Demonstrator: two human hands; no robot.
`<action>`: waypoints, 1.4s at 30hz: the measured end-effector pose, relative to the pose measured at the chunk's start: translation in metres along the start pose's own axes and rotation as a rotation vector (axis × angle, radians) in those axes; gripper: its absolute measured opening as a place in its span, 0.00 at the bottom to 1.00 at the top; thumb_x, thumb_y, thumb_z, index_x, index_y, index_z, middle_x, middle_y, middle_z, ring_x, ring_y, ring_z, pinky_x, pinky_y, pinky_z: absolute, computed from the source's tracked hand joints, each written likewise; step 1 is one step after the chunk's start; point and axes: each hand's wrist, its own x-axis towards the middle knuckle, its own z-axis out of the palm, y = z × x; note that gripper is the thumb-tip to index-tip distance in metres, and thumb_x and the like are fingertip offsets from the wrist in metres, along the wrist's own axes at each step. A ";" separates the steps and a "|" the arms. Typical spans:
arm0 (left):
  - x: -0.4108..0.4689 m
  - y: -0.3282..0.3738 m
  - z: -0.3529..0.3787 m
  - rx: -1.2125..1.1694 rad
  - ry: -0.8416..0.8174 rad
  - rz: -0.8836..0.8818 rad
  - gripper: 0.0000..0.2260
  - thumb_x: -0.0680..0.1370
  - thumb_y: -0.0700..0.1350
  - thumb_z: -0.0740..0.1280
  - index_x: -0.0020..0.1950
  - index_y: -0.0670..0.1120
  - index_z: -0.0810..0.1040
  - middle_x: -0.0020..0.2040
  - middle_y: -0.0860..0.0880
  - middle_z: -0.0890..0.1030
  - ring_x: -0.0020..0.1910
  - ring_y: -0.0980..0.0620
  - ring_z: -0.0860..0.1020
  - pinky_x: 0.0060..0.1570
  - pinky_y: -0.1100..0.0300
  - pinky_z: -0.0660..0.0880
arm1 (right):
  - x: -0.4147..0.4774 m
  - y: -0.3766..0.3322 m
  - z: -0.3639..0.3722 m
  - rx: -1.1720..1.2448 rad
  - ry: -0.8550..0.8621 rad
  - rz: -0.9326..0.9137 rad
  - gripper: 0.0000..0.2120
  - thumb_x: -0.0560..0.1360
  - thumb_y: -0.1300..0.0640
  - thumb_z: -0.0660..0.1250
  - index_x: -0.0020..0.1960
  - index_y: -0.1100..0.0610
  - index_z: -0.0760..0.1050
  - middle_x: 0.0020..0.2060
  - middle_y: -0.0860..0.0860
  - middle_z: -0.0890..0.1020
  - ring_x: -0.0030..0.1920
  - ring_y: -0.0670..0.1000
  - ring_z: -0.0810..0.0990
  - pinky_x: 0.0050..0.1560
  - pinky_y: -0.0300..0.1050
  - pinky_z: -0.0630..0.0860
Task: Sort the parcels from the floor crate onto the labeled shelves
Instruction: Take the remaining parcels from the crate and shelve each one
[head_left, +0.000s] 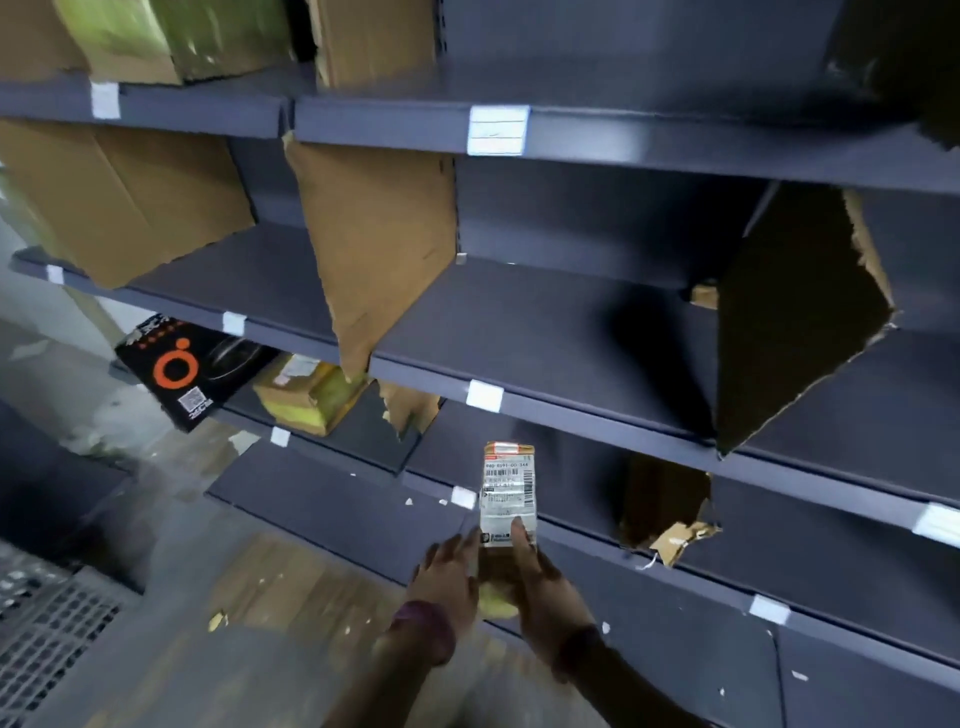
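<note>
My right hand grips the small brown parcel upright, my left hand touching its side; its white barcode label faces me, before the dark shelves.

Torn brown cardboard dividers, upright and ragged-edged — small pale scraps on the grey concrete floor
</note>
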 end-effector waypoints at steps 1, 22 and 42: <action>0.008 0.001 -0.002 -0.004 0.003 0.044 0.27 0.80 0.44 0.60 0.77 0.51 0.55 0.72 0.50 0.68 0.70 0.51 0.66 0.70 0.54 0.64 | 0.003 0.002 0.000 -0.006 0.009 0.029 0.41 0.77 0.62 0.61 0.77 0.45 0.37 0.76 0.50 0.59 0.70 0.53 0.69 0.67 0.48 0.70; 0.127 -0.032 -0.017 0.079 -0.223 0.385 0.32 0.78 0.52 0.64 0.78 0.55 0.52 0.73 0.51 0.66 0.71 0.50 0.64 0.69 0.53 0.65 | 0.079 0.007 0.006 0.132 0.160 0.346 0.47 0.72 0.71 0.56 0.75 0.33 0.38 0.73 0.49 0.66 0.66 0.54 0.74 0.65 0.47 0.72; 0.177 -0.014 -0.008 0.183 -0.167 0.282 0.30 0.80 0.51 0.60 0.78 0.53 0.49 0.73 0.48 0.66 0.70 0.46 0.64 0.68 0.47 0.64 | 0.138 0.038 -0.006 0.115 0.183 0.381 0.42 0.76 0.65 0.65 0.77 0.40 0.45 0.77 0.48 0.55 0.68 0.53 0.71 0.61 0.36 0.70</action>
